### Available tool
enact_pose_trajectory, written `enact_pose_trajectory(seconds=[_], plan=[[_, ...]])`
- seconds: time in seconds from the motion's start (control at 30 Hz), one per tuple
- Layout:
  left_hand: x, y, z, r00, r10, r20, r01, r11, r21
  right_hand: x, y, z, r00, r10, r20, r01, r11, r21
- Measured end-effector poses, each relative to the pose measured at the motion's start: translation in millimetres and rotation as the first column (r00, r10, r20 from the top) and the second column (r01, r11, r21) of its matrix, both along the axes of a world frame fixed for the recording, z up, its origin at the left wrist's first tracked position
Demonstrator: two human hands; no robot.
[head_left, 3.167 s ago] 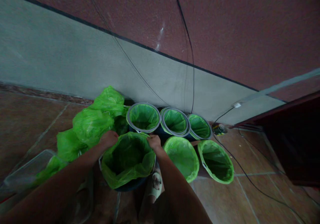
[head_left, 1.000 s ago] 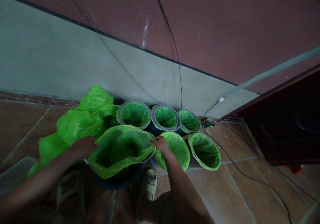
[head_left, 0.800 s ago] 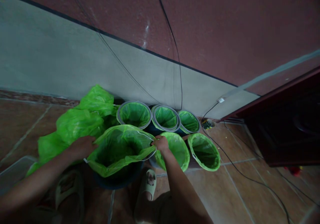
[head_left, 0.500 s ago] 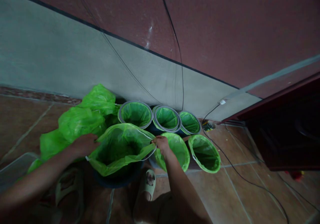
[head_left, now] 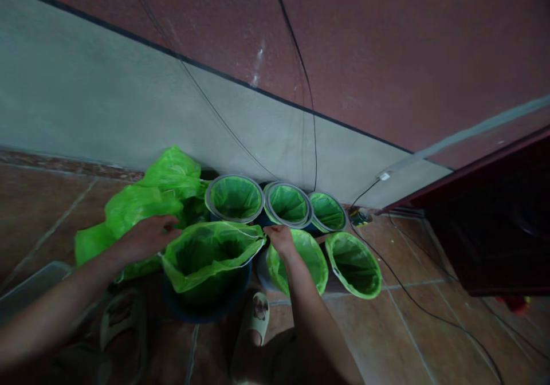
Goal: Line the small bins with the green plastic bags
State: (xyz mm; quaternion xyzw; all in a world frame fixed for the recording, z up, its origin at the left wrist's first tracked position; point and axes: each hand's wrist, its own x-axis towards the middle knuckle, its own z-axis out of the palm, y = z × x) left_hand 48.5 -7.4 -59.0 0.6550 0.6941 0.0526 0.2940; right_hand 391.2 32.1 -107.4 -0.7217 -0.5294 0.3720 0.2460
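A green drawstring garbage bag [head_left: 206, 279] hangs wide-mouthed in a dark bin [head_left: 201, 315] in front of me. At the bag's right corner, my right hand [head_left: 281, 240] is closed, pinching the rim by the white drawstring. My left hand [head_left: 154, 236] is at the left end of the mouth, thumb and finger apart; I see no plastic gripped between them. Beside my right hand stands a bin lined with a green bag [head_left: 315, 259], and another lined bin [head_left: 354, 264] is further right. The bag's bottom is hidden inside the bin.
Along the wall stand several grey-rimmed bins [head_left: 235, 176] lined in green. Filled green bags [head_left: 141, 210] are heaped at the left, near a clear plastic container [head_left: 38, 285]. A black cable [head_left: 412, 299] crosses the tiles. My sandals [head_left: 260, 316] are close to the bin.
My left hand has risen slightly, its fingers parting from the rim. The bag's left side has sagged and its mouth has narrowed. My right hand keeps its pinch, slightly higher.
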Motion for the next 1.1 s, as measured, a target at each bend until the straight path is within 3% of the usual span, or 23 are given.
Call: enact_pose_trajectory(seconds=[0.1,0.17,0.23,0.3,0.37,0.47,0.63,0.73,0.8,0.87,0.93,1.0,1.03,1.1], plan=[[10,-2,20.2,0.946,0.037,0.321,-0.07,0.993,0.092,-14,0,23.1,0.942,-0.102,-0.319,0.139,0.985,0.098],[23,-7,39.3,0.835,0.025,0.549,-0.133,0.978,0.158,-25,-4,43.1,0.831,-0.046,-0.555,0.165,0.972,0.166],[39,-11,58.1,0.693,-0.051,0.719,-0.176,0.955,0.237,-38,-11,64.2,0.691,0.085,-0.718,0.121,0.965,0.23],[55,-13,71.6,0.569,-0.165,0.806,-0.146,0.944,0.296,-52,-19,82.3,0.547,0.193,-0.814,0.048,0.964,0.261],[67,-12,76.7,0.513,-0.24,0.824,-0.109,0.934,0.34,-66,-26,93.5,0.47,0.255,-0.845,-0.048,0.963,0.264],[75,-6,71.6,0.557,-0.224,0.8,-0.133,0.927,0.351,-86,-33,93.2,0.493,0.317,-0.81,-0.191,0.948,0.255],[80,-2,57.8,0.654,-0.259,0.711,-0.121,0.892,0.436,-114,-38,65.9,0.567,0.393,-0.724,-0.407,0.898,0.168],[79,4,48.2,0.742,-0.196,0.641,-0.144,0.887,0.438,-119,-37,58.1,0.609,0.361,-0.706,-0.4,0.908,0.12],[76,9,38.6,0.798,-0.02,0.603,-0.278,0.874,0.398,-113,-32,60.5,0.624,0.285,-0.728,-0.332,0.939,0.083],[72,12,26.8,0.843,0.096,0.53,-0.317,0.883,0.346,-104,-28,66.1,0.588,0.209,-0.781,-0.248,0.966,0.072],[74,9,14.6,0.885,-0.013,0.466,-0.142,0.944,0.297,-97,-24,71.1,0.525,0.158,-0.837,-0.182,0.981,0.071],[82,2,4.0,0.845,-0.23,0.482,0.109,0.958,0.266,-94,-22,73.4,0.476,0.127,-0.87,-0.149,0.987,0.063],[88,-1,-0.4,0.812,-0.286,0.509,0.173,0.951,0.258,-93,-22,73.6,0.457,0.117,-0.882,-0.139,0.989,0.06],[100,-6,-7.5,0.789,-0.272,0.551,0.17,0.958,0.23,-92,-21,74.0,0.421,0.104,-0.901,-0.112,0.992,0.062]])
